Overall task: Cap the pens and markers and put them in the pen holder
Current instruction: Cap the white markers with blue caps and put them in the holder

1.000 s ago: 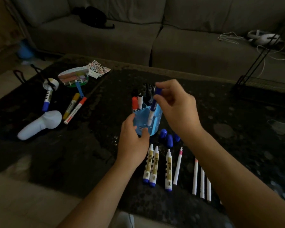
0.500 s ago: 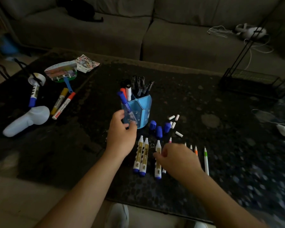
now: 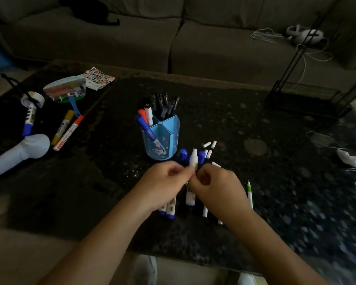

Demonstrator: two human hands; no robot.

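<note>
Just in front of the pen holder [image 3: 162, 140], pinched between both hands: a white marker [image 3: 193, 160], uncapped, nib pointing up; left hand [image 3: 164, 182] curled, fingertips closed on the barrel from the left; right hand [image 3: 217, 187] curled round the lower barrel from the right; lower end of that marker hidden behind the knuckles; finger edges smeared by motion. On the table beside the raised nib, blue caps [image 3: 183, 155] on either side; a little further right, small white caps [image 3: 207, 144], apart from the fingers. Under the wrists, partly covered: more markers [image 3: 170, 211] lying side by side, blue ends nearest; thin white pens [image 3: 249, 194] to the right, count hard to tell. Inside the holder: a blue-capped marker [image 3: 147, 128] leaning in the front compartment; a red-capped marker [image 3: 142, 114] behind; dark pens [image 3: 164, 108] at the back. Dark speckled table [image 3: 275, 182]; at its left end a yellow marker [image 3: 63, 127], a red marker [image 3: 69, 132], a white fan [image 3: 21, 154], a tape roll [image 3: 33, 99]; grey sofa [image 3: 132, 38] behind; black wire rack [image 3: 302, 97] at right; dim light throughout.
</note>
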